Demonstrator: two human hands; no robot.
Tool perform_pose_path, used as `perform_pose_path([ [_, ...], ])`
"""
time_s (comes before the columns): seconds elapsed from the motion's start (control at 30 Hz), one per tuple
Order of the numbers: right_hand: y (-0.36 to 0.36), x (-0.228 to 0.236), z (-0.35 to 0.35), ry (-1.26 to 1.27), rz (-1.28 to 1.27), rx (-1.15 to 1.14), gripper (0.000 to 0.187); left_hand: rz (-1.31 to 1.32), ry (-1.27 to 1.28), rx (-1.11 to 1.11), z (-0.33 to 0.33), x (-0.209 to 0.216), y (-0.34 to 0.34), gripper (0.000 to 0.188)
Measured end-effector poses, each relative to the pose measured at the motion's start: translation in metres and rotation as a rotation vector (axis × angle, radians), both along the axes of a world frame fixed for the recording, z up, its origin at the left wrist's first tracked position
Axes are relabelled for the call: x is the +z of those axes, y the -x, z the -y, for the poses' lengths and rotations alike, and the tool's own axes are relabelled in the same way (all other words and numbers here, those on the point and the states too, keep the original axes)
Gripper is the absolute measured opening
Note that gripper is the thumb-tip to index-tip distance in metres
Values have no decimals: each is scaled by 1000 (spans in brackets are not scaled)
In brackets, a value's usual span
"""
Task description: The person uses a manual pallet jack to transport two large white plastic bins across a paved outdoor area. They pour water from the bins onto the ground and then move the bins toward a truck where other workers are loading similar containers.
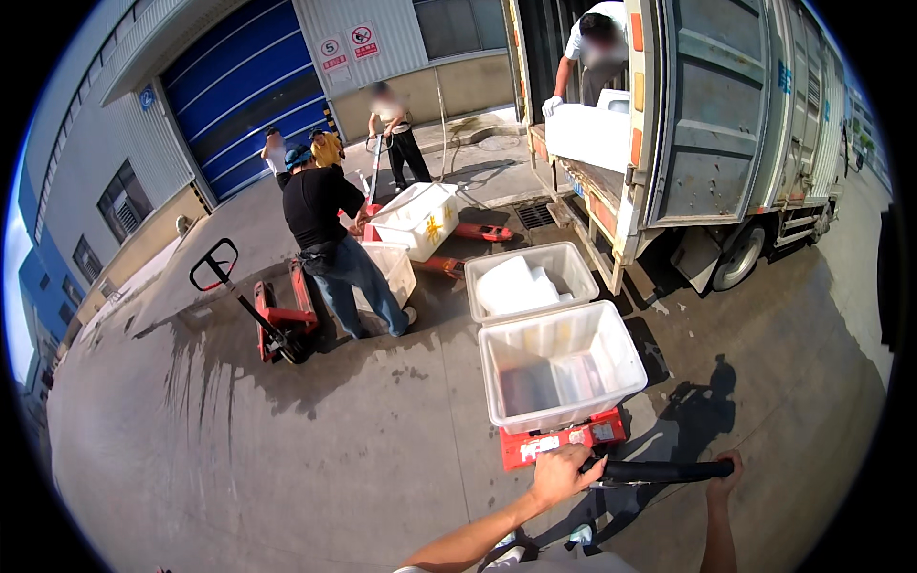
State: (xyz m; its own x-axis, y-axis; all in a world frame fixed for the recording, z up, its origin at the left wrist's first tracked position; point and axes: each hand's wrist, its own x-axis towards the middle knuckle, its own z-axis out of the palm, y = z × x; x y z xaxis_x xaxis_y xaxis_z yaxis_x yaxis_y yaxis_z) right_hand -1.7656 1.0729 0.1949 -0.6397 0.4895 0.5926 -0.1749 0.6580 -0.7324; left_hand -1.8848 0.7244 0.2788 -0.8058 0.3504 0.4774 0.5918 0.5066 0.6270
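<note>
Both my hands are closed round the black handle (664, 472) of a red pallet jack (564, 439) just in front of me. My left hand (562, 475) grips its left end, and my right hand (726, 468) wraps the far right end. On the jack's forks, which are mostly hidden, sits a large white plastic tub (501, 377), with little in it that I can make out. Directly beyond it stands a second tub (478, 304) holding white blocks or bags (511, 285) that I cannot name exactly.
An open truck (712, 115) stands at the far right; a gloved person (600, 43) inside handles a white tub (587, 134). Left of my tubs, a person in black (320, 205) bends over other tubs. Another red pallet jack (287, 310) stands left. More people stand by a blue shutter (244, 91).
</note>
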Motion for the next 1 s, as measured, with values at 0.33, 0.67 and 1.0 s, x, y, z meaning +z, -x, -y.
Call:
perform_pose_path([
  [0.33, 2, 9, 9, 45, 3, 22, 8, 21, -35, 3, 3, -1, 0, 21],
  [0.67, 5, 3, 6, 7, -103, 96, 16, -6, 33, 30, 9, -5, -1, 25],
  [1.0, 10, 2, -5, 7, -115, 200, 16, -47, -5, 52, 7, -3, -6, 20],
])
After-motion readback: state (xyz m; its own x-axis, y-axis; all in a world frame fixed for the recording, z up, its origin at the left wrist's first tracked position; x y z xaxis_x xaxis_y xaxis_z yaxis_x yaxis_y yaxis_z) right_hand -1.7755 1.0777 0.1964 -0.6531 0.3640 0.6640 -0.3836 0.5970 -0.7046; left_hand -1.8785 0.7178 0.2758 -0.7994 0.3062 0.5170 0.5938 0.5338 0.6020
